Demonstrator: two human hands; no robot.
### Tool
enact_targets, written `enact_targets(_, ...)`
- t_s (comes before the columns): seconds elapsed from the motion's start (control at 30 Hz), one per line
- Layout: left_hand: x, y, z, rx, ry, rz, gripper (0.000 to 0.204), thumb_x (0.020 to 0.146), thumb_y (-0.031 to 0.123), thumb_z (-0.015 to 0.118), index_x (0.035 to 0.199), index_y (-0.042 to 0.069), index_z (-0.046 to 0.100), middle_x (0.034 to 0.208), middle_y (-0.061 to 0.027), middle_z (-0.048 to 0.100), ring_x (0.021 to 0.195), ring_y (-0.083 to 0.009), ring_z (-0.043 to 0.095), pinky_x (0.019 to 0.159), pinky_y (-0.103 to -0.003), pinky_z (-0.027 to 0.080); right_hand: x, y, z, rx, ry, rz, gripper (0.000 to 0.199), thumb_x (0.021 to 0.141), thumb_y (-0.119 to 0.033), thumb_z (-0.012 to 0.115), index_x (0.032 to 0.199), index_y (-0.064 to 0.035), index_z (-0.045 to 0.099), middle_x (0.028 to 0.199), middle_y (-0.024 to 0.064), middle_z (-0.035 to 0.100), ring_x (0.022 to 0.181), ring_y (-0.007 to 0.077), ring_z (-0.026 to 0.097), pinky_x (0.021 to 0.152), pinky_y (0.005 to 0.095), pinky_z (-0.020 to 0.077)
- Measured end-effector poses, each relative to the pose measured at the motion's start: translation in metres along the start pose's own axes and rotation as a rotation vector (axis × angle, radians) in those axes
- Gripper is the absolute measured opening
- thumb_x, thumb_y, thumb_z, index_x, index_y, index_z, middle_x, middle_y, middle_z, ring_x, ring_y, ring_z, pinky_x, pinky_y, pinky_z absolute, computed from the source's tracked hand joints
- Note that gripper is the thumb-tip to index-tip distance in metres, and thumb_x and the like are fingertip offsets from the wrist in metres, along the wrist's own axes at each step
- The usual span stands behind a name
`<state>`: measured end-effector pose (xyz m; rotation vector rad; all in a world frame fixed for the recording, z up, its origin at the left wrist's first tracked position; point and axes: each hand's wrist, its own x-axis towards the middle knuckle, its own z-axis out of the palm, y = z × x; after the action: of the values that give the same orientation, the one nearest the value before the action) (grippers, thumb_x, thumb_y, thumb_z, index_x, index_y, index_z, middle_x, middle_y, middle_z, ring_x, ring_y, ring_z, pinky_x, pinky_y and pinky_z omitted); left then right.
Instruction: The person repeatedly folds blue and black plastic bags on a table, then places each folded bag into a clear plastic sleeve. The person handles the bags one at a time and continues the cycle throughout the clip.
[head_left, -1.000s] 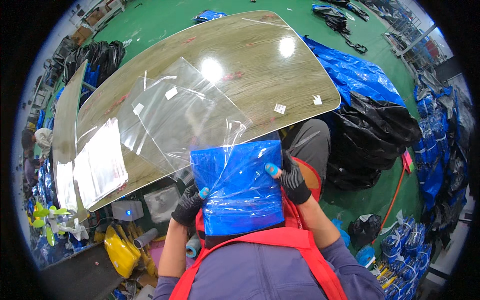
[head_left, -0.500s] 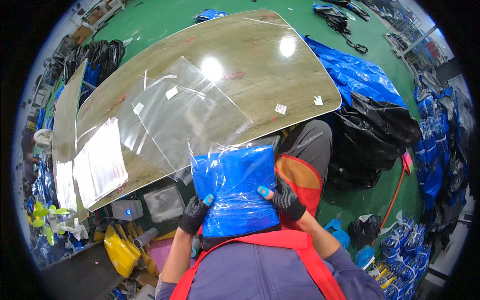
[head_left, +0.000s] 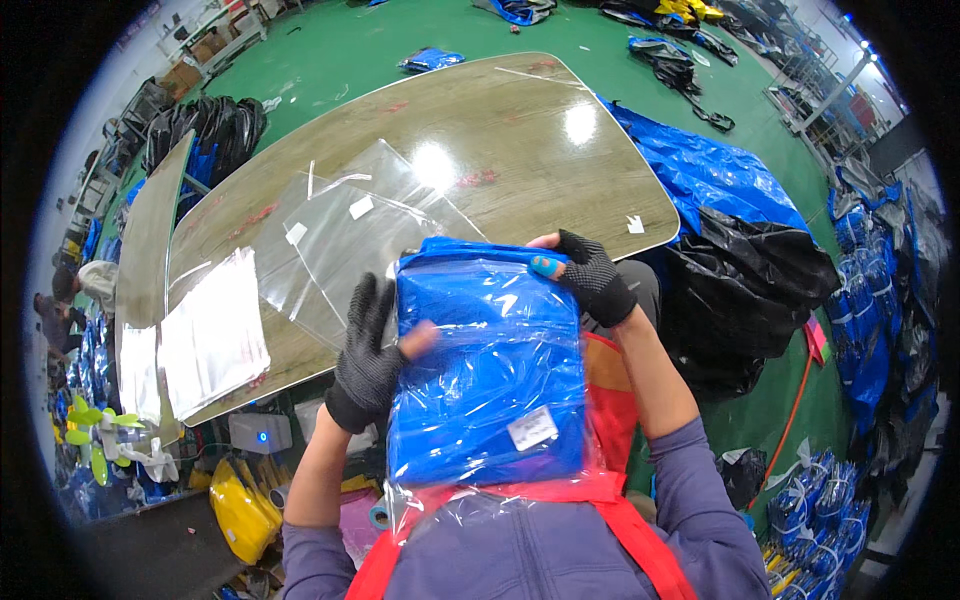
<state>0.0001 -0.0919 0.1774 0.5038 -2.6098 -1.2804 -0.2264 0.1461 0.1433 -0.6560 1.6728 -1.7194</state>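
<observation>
A folded blue plastic sheet (head_left: 490, 350) lies inside a clear plastic bag (head_left: 410, 495) against my lap and chest. A white label (head_left: 532, 428) is on its lower right. My right hand (head_left: 592, 278), in a dark glove with bare fingertips and blue tape on the thumb, closes on the package's upper right corner. At the left edge, my left hand (head_left: 366, 365) is open, fingers stretched upward beside the package. Its thumb is blurred over the front. More clear bags (head_left: 330, 255) lie on the wood-patterned table (head_left: 520, 150) beyond.
A stack of shiny clear bags (head_left: 215, 320) sits at the table's left. A small green fan (head_left: 100, 435) and a white box (head_left: 260, 432) are below it. Blue and black sheeting (head_left: 750, 290) is heaped at right, near several tied blue bundles (head_left: 820, 500). Another person (head_left: 65, 300) is far left.
The package has been raised and shows a longer face with a label. My right hand has moved up to its top corner. My left hand has loosened and stretched its fingers.
</observation>
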Motion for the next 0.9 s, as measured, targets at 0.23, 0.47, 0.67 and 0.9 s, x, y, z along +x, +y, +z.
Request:
enact_targets(0.23,0.018,-0.037,0.019,-0.963,-0.060,-0.003,0.087,0.078,0.038,0.076,0.147,0.015,0.028,0.130,-0.0105,0.050,0.116,-0.0205,0.052,0.095,-0.035,0.046,-0.009,-0.013,0.028,-0.093,-0.170,-0.107,0.034,0.081,-0.023,0.075,0.107,-0.0034,0.065,0.101,0.0072,0.065,0.095,0.0148,0.060,0.087,0.0306,0.0485)
enact_targets(0.47,0.020,-0.025,0.044,-0.789,0.100,-0.012,0.046,0.072,0.015,0.082,0.108,0.002,0.057,0.102,-0.0052,0.061,0.098,-0.0142,0.056,0.086,-0.030,0.046,-0.005,-0.026,0.071,-0.924,-0.208,-0.181,0.094,0.069,-0.068,0.065,0.137,-0.0069,0.044,0.108,0.0264,0.062,0.103,0.0405,0.061,0.088,0.0449,0.0484)
enact_targets(0.67,0.003,-0.044,0.030,-1.100,-0.097,-0.245,0.039,0.090,0.025,0.065,0.119,0.002,0.057,0.107,-0.0060,0.062,0.101,-0.0142,0.056,0.093,-0.030,0.043,0.003,-0.011,0.082,-1.058,-0.078,-0.116,0.075,0.076,-0.066,0.061,0.117,-0.0023,0.058,0.096,0.0245,0.066,0.089,0.0392,0.066,0.077,0.0446,0.0521)
enact_targets(0.9,0.006,-0.059,0.005,-0.731,-0.272,0.046,0.026,0.088,0.020,0.068,0.104,0.000,0.064,0.107,-0.0041,0.061,0.101,-0.0128,0.055,0.091,-0.029,0.043,0.009,-0.004,0.073,-0.794,-0.202,-0.244,0.078,0.076,-0.066,0.061,0.119,-0.0018,0.059,0.098,0.0244,0.066,0.091,0.0388,0.066,0.080,0.0434,0.0519)
